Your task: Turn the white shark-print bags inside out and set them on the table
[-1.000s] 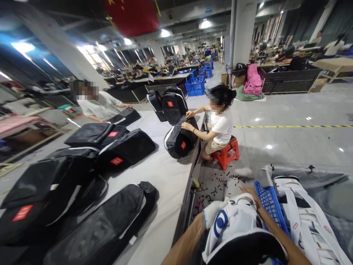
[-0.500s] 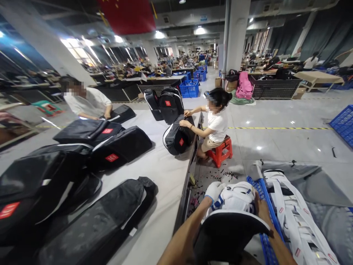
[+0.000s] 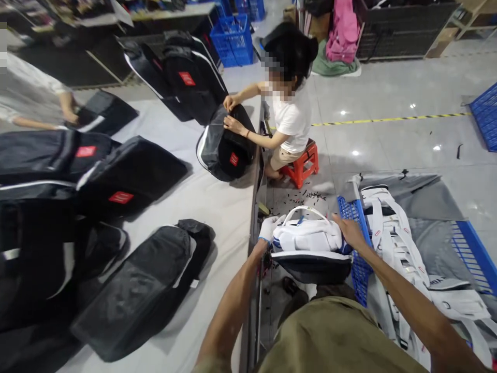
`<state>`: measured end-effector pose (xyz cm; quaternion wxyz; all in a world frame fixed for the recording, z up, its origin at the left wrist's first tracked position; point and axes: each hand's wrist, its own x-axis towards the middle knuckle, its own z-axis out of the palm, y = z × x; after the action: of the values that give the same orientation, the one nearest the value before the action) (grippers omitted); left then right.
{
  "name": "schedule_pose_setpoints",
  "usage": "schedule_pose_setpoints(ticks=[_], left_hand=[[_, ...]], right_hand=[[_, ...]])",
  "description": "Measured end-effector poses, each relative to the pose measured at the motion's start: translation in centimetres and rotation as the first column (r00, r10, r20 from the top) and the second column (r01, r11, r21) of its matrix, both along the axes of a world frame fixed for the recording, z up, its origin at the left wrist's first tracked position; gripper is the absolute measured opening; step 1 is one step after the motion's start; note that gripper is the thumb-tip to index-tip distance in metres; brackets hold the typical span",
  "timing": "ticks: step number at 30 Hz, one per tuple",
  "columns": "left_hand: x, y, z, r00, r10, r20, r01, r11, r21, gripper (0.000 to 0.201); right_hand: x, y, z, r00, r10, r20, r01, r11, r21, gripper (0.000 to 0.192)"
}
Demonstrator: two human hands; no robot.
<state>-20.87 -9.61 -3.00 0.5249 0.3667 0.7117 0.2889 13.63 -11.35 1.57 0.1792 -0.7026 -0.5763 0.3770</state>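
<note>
A white backpack (image 3: 308,235) with blue trim and a dark back panel is held in front of my body, over the floor. My left hand (image 3: 267,228), in a white glove, grips its left end; the fingertips are partly hidden against the fabric. At the right end my bare right hand (image 3: 349,231) is closed on the same backpack, thumb on the upper side. A white handle loop (image 3: 310,208) arches up from its far side. Close by on the right, white backpacks (image 3: 394,233) with straps lie in a blue crate (image 3: 351,207).
Black bags (image 3: 143,280) with red labels cover much of the white-topped table (image 3: 221,228) to my left. Across it, a co-worker on a red stool (image 3: 301,166) handles a black bag (image 3: 229,145); another person's arms show at far left. Dark scraps (image 3: 310,197) litter the floor.
My view has tipped downward. The white backpack has swung from showing its broad black panel to lying flatter, white side up, farther from me. Both hands stay on it.
</note>
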Motion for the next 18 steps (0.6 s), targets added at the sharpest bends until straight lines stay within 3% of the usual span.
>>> schedule_pose_setpoints(ticks=[4, 8, 10, 13, 15, 18], left_hand=[[-1.2, -1.3, -1.1, 0.998, 0.057, -0.015, -0.057, 0.998, -0.013, 0.047], [-2.6, -5.9, -1.3, 0.994, 0.107, -0.023, -0.106, 0.994, 0.005, 0.044], [-3.0, -8.3, -1.4, 0.994, 0.107, -0.02, -0.107, 0.994, 0.006, 0.037], [-2.2, -11.0, -2.3, 0.997, 0.079, 0.002, -0.079, 0.997, 0.002, 0.031], [-0.4, -12.6, -3.3, 0.998, 0.05, 0.028, -0.05, 0.999, -0.002, 0.034], [3.0, -15.2, -4.8, 0.998, -0.001, 0.07, 0.002, 1.0, -0.013, 0.038]], right_hand=[[-1.7, 4.1, -3.3, 0.987, 0.065, 0.145, -0.068, 0.997, 0.022, 0.078], [-1.7, 4.7, -4.1, 0.979, 0.064, 0.196, -0.067, 0.998, 0.01, 0.068], [-1.2, 4.3, -3.4, 0.977, 0.05, 0.209, -0.054, 0.998, 0.018, 0.065], [-0.1, 2.6, -0.8, 0.984, -0.031, 0.175, 0.016, 0.996, 0.09, 0.052], [0.2, 0.0, 1.5, 0.994, -0.093, 0.065, 0.08, 0.98, 0.184, 0.049], [-0.6, -6.3, 4.2, 0.998, -0.063, -0.015, 0.064, 0.947, 0.315, 0.059]])
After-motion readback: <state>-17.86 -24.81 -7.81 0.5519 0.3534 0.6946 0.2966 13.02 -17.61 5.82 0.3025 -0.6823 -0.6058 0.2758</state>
